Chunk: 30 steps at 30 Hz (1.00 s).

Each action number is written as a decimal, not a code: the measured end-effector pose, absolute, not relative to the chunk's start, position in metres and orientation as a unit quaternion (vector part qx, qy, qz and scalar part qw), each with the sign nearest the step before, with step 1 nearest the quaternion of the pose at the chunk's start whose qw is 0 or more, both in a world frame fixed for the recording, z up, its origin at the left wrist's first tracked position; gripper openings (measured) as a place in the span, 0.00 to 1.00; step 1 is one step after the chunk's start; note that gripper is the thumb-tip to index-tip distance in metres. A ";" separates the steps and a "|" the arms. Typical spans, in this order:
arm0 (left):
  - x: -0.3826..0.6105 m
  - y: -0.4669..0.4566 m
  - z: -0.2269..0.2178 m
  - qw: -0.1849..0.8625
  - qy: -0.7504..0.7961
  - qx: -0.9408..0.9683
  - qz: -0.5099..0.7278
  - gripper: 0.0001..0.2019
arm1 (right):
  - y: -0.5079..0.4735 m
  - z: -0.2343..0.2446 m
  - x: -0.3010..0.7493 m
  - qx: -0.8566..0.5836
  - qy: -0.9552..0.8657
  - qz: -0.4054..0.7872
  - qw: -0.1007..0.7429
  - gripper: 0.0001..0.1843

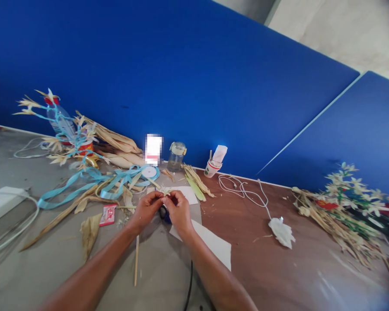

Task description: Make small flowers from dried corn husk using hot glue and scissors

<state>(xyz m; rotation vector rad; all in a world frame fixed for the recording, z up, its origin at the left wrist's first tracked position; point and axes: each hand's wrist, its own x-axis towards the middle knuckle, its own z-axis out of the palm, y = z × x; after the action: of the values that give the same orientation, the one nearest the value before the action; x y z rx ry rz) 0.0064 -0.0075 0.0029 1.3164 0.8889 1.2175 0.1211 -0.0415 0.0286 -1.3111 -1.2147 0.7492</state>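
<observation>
My left hand (147, 210) and my right hand (178, 209) meet above the table, thumbs and forefingers pinched together. Between the fingertips is a small pale piece of corn husk (166, 191), mostly covered by my fingers. Scissors with dark handles (164, 214) lie beneath my hands, partly hidden. White paper (214, 244) is under my right forearm, and a thin wooden stick (136, 261) lies by my left forearm. Left of my hands are a red packet (108, 215), a dry husk piece (90, 235) and loose light-blue ribbon (65, 190).
Blue-stemmed husk flowers (79, 138) stand at the left before husk bundles (116, 138). A ribbon roll (150, 172), a lidded jar (176, 157) and a paper cup (211, 168) line the blue partition (188, 86). White cable (264, 198) and more husk flowers (356, 185) are rightward.
</observation>
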 end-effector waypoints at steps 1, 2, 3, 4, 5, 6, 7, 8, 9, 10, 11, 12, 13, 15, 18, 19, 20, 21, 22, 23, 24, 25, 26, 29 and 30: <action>0.006 -0.007 0.002 0.539 0.374 0.555 0.512 0.09 | -0.041 0.027 0.121 -0.554 -0.511 0.328 0.570 0.04; 0.006 -0.007 0.003 0.539 0.375 0.555 0.511 0.09 | -0.040 0.026 0.121 -0.550 -0.505 0.338 0.573 0.05; 0.006 -0.006 0.003 0.539 0.376 0.555 0.510 0.10 | -0.039 0.024 0.121 -0.545 -0.500 0.347 0.577 0.05; 0.006 -0.006 0.003 0.540 0.377 0.555 0.508 0.10 | -0.038 0.023 0.121 -0.541 -0.494 0.355 0.580 0.06; 0.006 -0.006 0.004 0.539 0.379 0.556 0.507 0.10 | -0.037 0.021 0.122 -0.537 -0.490 0.363 0.583 0.06; 0.007 -0.006 0.005 0.539 0.379 0.557 0.505 0.11 | -0.036 0.020 0.122 -0.534 -0.485 0.370 0.585 0.06; 0.007 -0.006 0.005 0.538 0.379 0.558 0.506 0.11 | -0.035 0.020 0.122 -0.531 -0.480 0.377 0.587 0.07; 0.007 -0.006 0.005 0.538 0.378 0.559 0.506 0.11 | -0.035 0.020 0.122 -0.528 -0.476 0.383 0.589 0.07; 0.007 -0.006 0.005 0.538 0.376 0.560 0.506 0.11 | -0.034 0.020 0.122 -0.524 -0.473 0.388 0.592 0.07; 0.007 -0.006 0.005 0.538 0.372 0.562 0.506 0.10 | -0.034 0.021 0.122 -0.519 -0.470 0.393 0.596 0.07; 0.008 -0.007 0.006 0.537 0.369 0.566 0.506 0.10 | -0.033 0.022 0.122 -0.513 -0.467 0.396 0.602 0.07; 0.008 -0.007 0.006 0.536 0.365 0.569 0.506 0.09 | -0.033 0.022 0.122 -0.507 -0.466 0.397 0.607 0.07; 0.008 -0.007 0.006 0.534 0.362 0.572 0.507 0.09 | -0.034 0.023 0.123 -0.501 -0.467 0.398 0.610 0.06; 0.007 -0.007 0.006 0.528 0.360 0.577 0.508 0.08 | -0.034 0.025 0.123 -0.493 -0.474 0.398 0.612 0.06; 0.007 -0.007 0.004 0.522 0.360 0.585 0.506 0.07 | -0.035 0.024 0.124 -0.482 -0.486 0.405 0.606 0.04; 0.006 -0.006 0.004 0.519 0.360 0.587 0.507 0.06 | -0.035 0.024 0.124 -0.478 -0.487 0.410 0.605 0.04; 0.006 -0.006 0.003 0.516 0.360 0.588 0.509 0.05 | -0.035 0.023 0.124 -0.474 -0.488 0.414 0.605 0.04; 0.005 -0.005 0.002 0.512 0.358 0.589 0.513 0.05 | -0.034 0.022 0.124 -0.471 -0.489 0.418 0.604 0.05; 0.005 -0.005 0.002 0.508 0.357 0.589 0.517 0.04 | -0.034 0.021 0.124 -0.469 -0.490 0.421 0.602 0.05; 0.005 -0.005 0.002 0.504 0.355 0.591 0.520 0.04 | -0.033 0.020 0.124 -0.468 -0.492 0.420 0.602 0.05; 0.004 -0.005 0.003 0.499 0.355 0.593 0.524 0.03 | -0.033 0.019 0.124 -0.468 -0.495 0.416 0.602 0.05; 0.004 -0.005 0.003 0.493 0.355 0.596 0.525 0.03 | -0.032 0.019 0.124 -0.470 -0.499 0.409 0.603 0.05; 0.004 -0.005 0.004 0.488 0.356 0.599 0.527 0.03 | -0.031 0.018 0.124 -0.473 -0.502 0.400 0.604 0.04; 0.005 -0.006 0.006 0.476 0.365 0.603 0.527 0.04 | -0.031 0.018 0.124 -0.482 -0.511 0.380 0.602 0.02; 0.005 -0.006 0.006 0.476 0.370 0.601 0.524 0.04 | -0.030 0.018 0.125 -0.483 -0.513 0.377 0.601 0.02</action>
<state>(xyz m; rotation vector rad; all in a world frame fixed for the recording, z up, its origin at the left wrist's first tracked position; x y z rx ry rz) 0.0051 -0.0064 0.0061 1.4697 0.9030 1.2811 0.1247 -0.0305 0.0179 -1.1199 -1.1878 0.8742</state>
